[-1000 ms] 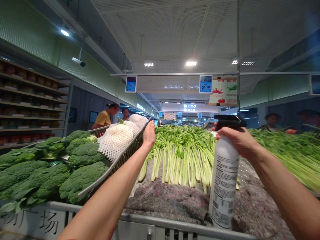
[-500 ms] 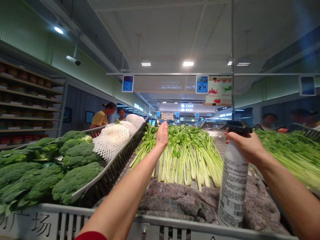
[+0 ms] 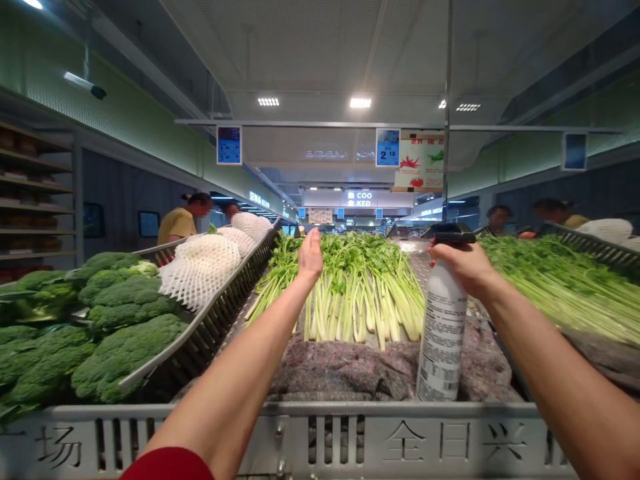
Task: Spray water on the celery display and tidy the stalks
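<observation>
The right hand (image 3: pixel 463 263), right of centre in the frame, is wrapped round the neck of a white spray bottle (image 3: pixel 441 333), under its black head (image 3: pixel 453 233). The bottle stands nearly upright before the celery (image 3: pixel 360 287); whether its base touches the grey cloth (image 3: pixel 345 370) cannot be told. The left hand (image 3: pixel 311 257), near the centre, is raised in front of the leaves with its fingers close together; its far side is hidden, so I cannot tell whether it grips or touches any.

A good hold here would have the bottle upright, the neck firm in the palm and a finger free for the trigger. The nozzle's exact aim is unclear, so it should be checked clear of the left hand. The leaves want a light touch, as the stalks lie loosely and could slide.

The celery fans across a metal bin (image 3: pixel 375 453) at the centre, stalk ends towards the slotted front wall, with the cloth bunched between. A dark slatted divider (image 3: pixel 235 303) parts it from broccoli (image 3: pixel 133 300) at the left and pale bundles in foam net (image 3: pixel 200 267) behind. The celery at the right edge looks like a mirror's reflection.
</observation>
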Demonstrator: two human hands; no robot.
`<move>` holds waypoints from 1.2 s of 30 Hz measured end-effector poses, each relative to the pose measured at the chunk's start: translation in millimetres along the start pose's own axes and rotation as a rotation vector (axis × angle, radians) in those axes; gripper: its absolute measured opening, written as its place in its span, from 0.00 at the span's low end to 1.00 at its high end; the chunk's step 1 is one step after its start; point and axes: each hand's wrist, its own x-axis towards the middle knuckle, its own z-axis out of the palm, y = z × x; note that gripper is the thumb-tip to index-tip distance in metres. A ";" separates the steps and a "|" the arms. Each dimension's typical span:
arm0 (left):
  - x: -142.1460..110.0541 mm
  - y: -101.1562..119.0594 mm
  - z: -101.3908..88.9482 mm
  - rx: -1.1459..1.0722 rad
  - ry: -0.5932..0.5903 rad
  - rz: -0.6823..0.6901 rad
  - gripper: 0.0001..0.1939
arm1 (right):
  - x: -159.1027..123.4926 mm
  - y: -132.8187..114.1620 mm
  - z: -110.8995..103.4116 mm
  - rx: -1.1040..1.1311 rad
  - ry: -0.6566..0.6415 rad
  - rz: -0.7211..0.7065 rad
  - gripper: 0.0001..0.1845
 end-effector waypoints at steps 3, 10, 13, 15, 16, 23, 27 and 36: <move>-1.0 1.0 0.2 -0.007 -0.002 -0.002 0.28 | -1.0 -2.0 7.2 -0.029 -0.008 0.018 0.12; 1.9 -3.1 2.9 -0.004 -0.002 0.026 0.28 | 15.7 -8.8 30.6 -0.164 -0.085 -0.009 0.07; 5.2 -7.6 1.0 0.006 0.010 0.023 0.28 | 23.6 -8.9 46.5 -0.146 -0.125 0.004 0.07; 6.1 -11.2 -1.5 0.020 0.018 0.004 0.28 | 25.1 -6.3 56.6 -0.138 -0.158 0.025 0.07; 6.0 -12.9 -3.0 0.028 0.018 -0.009 0.28 | 24.9 -4.5 60.8 -0.136 -0.178 0.036 0.07; 0.5 -17.1 -10.9 0.040 0.005 -0.062 0.28 | 20.1 3.8 68.4 -0.133 -0.251 0.070 0.07; 2.5 -15.5 -13.1 0.032 0.003 -0.042 0.29 | 19.8 5.9 56.5 -0.128 -0.198 0.087 0.08; 13.8 -24.3 -20.3 0.096 0.031 -0.065 0.28 | -10.3 -21.7 82.1 -0.138 -0.348 -0.024 0.07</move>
